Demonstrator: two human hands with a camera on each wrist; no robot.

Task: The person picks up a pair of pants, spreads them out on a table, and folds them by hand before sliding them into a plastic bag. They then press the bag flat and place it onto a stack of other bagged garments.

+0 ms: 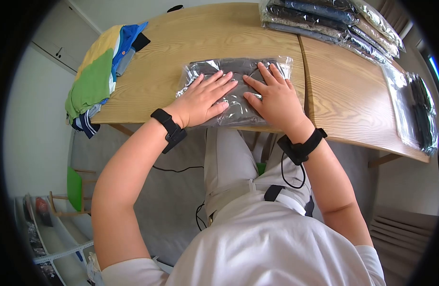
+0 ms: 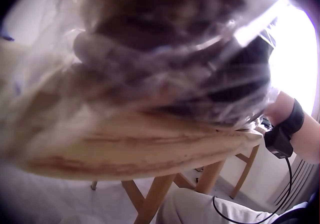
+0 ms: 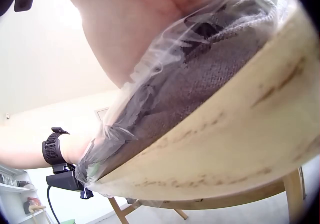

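Observation:
A clear plastic bag with a folded dark grey garment inside [image 1: 236,102] lies flat at the table's front edge. My left hand [image 1: 203,100] rests on its left part with fingers spread and straight. On the right part, my right hand [image 1: 276,100] presses down, its fingers also spread. In the right wrist view, the palm [image 3: 145,24] lies over the plastic, and the grey knit [image 3: 200,84] shows through it. The left wrist view has the bag [image 2: 175,69] blurred and close above the table edge [image 2: 125,154].
Colourful clothes [image 1: 98,78] are heaped at the table's left end. Bagged garments [image 1: 324,24] are stacked at the back right, with more bags [image 1: 417,109] at the far right. A seam splits the table [image 1: 343,90]. A green chair [image 1: 74,188] stands at lower left.

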